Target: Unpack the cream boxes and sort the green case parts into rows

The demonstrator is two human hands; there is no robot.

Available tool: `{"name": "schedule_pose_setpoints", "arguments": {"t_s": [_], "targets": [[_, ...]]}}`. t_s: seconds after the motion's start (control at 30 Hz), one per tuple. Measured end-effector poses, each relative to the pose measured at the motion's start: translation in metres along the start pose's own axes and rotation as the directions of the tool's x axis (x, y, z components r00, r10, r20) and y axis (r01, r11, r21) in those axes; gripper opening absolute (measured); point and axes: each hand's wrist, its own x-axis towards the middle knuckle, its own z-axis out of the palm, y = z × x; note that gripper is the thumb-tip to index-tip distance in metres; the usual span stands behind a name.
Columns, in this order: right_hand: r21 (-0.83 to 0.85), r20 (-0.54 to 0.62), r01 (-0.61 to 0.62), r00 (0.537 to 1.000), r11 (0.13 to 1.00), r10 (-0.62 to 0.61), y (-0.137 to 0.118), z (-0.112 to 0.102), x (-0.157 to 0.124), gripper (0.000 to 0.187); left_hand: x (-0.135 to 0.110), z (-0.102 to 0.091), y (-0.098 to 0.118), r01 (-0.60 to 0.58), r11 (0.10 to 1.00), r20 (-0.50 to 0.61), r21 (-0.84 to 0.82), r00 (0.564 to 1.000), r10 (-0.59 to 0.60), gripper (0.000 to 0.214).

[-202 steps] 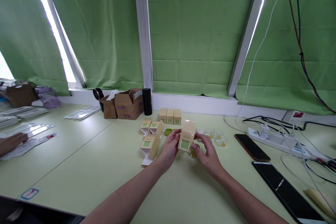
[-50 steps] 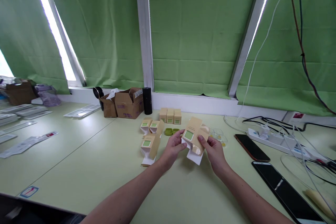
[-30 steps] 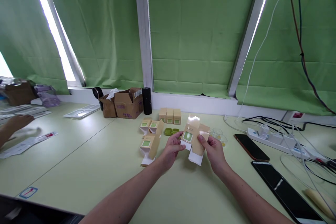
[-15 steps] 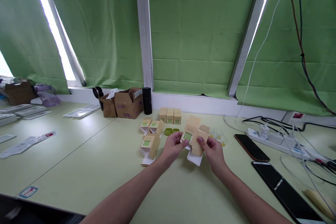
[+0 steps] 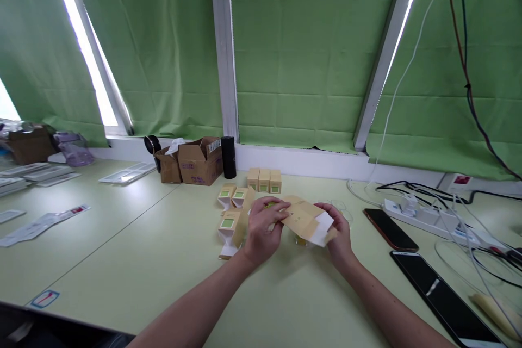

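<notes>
Both my hands hold one small tan carton with white inner flaps, tipped over on its side just above the pale green table. My left hand grips its left end, fingers curled over the top. My right hand grips its right end, where a white flap sticks out. Something small and yellow-green lies on the table under the carton, mostly hidden. Left of my hands are several unfolded tan cartons with green labels. Three closed cartons stand in a row behind.
Two brown cardboard boxes and a black cylinder stand by the window sill. Two dark phones, a white power strip and tangled cables lie at the right. Flat trays and papers are at the far left.
The carton was upright with its green label facing me; now it is turned on its side with the label hidden. Another person's hand at the far left is gone.
</notes>
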Motion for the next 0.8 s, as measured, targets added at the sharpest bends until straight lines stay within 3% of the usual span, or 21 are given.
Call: {"name": "schedule_pose_setpoints", "arguments": {"t_s": [0.3, 0.43, 0.63, 0.73, 0.8], "targets": [[0.102, 0.002, -0.225, 0.974, 0.969, 0.226, 0.008, 0.007, 0.002, 0.032, -0.008, -0.007, -0.010, -0.018, 0.996, 0.041, 0.083, 0.999, 0.015, 0.012], [0.085, 0.027, -0.208, 0.978, 0.974, 0.207, 0.018, 0.005, 0.005, 0.034, -0.007, -0.006, -0.009, 0.000, 0.995, -0.005, 0.099, 1.000, 0.001, 0.006], [-0.075, -0.004, -0.154, 0.988, 0.985, 0.154, 0.036, -0.004, 0.013, 0.043, 0.015, -0.010, 0.008, 0.072, 0.980, -0.201, 0.184, 0.979, -0.034, 0.008], [-0.102, 0.005, -0.149, 0.989, 0.984, 0.150, 0.040, -0.005, 0.014, 0.048, 0.036, -0.027, 0.020, 0.173, 0.964, -0.378, 0.202, 0.922, -0.086, 0.017], [-0.112, 0.013, -0.145, 0.989, 0.983, 0.148, 0.041, -0.005, 0.013, 0.049, 0.051, -0.048, 0.027, 0.285, 0.936, -0.370, 0.207, 0.908, -0.195, 0.024]]}}
